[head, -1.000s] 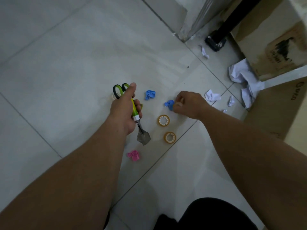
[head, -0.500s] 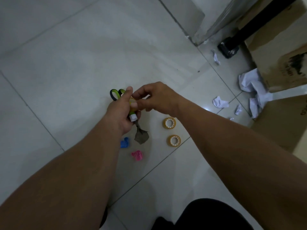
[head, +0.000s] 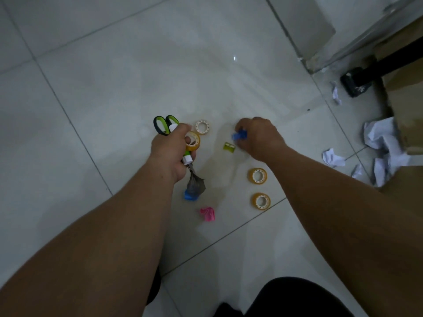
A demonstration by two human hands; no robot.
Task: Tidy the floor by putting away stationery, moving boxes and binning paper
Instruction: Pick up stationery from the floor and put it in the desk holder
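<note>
Near the middle of the frame, the left hand (head: 170, 152) is clenched round a crowded bundle: scissors (head: 163, 124) with green and black loop handles, a glossy yellow tape roll (head: 193, 141) wedged among the fingers, and a white-capped stick (head: 187, 159), probably glue, though the dim view leaves that unsure. So full a fist could let the smooth roll slip out, and the bare metal blades, pointing down, could scrape the floor (head: 91, 76). Right of centre, the right hand (head: 258, 139) pinches a small blue sharpener (head: 239, 135) low over the tiles. Its hard, slick plastic could squirt from the fingertips and skid across the polished tile. A wedge-shaped green sharpener (head: 229, 147) lies just beside it. Crumpled paper (head: 380, 138), soft and creased, lies at the right edge.
</note>
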